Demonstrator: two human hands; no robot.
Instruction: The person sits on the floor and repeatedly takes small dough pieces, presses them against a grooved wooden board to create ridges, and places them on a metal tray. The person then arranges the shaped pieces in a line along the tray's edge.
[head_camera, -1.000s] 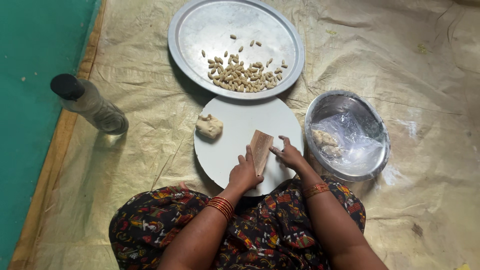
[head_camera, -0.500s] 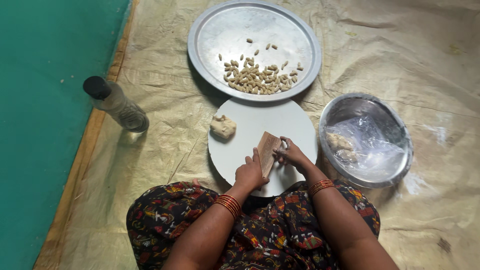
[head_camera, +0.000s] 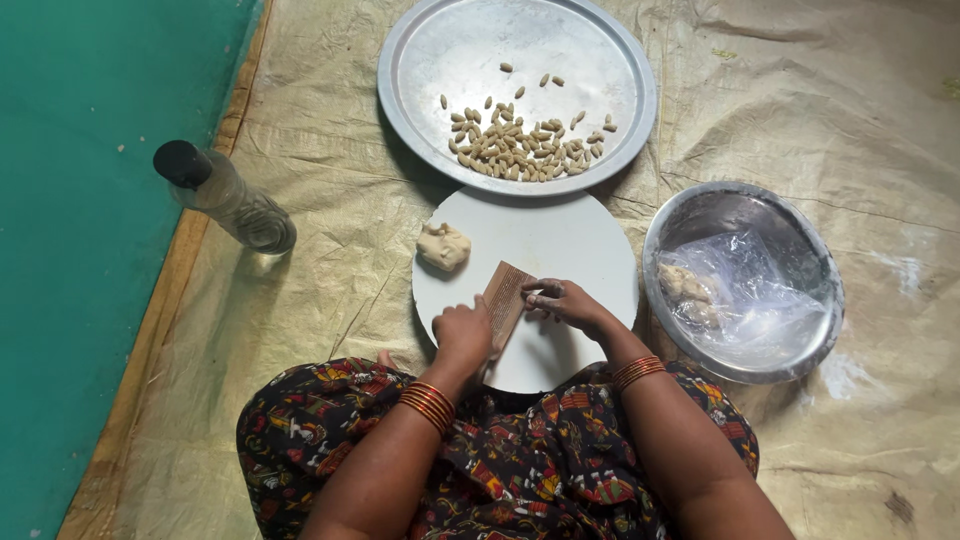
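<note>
My left hand (head_camera: 462, 336) grips the near end of a small ridged wooden board (head_camera: 504, 296) that leans on a round white board (head_camera: 570, 250). The fingers of my right hand (head_camera: 565, 300) press on the wooden board's right edge, thumb and fingertips close together; whether a bit of dough lies under them is hidden. A lump of pale dough (head_camera: 443, 246) rests at the white board's left edge.
A large steel plate (head_camera: 430, 50) beyond the white board carries several small shaped dough pieces (head_camera: 520, 145). On the right stands a steel bowl (head_camera: 745, 205) with dough under clear plastic. A clear bottle with a black cap (head_camera: 225, 195) stands left on the tan sheet, next to green flooring.
The view has drifted so everything sits further right in the frame. Both hands stay on the wooden board, with my right fingers shifting slightly along its edge.
</note>
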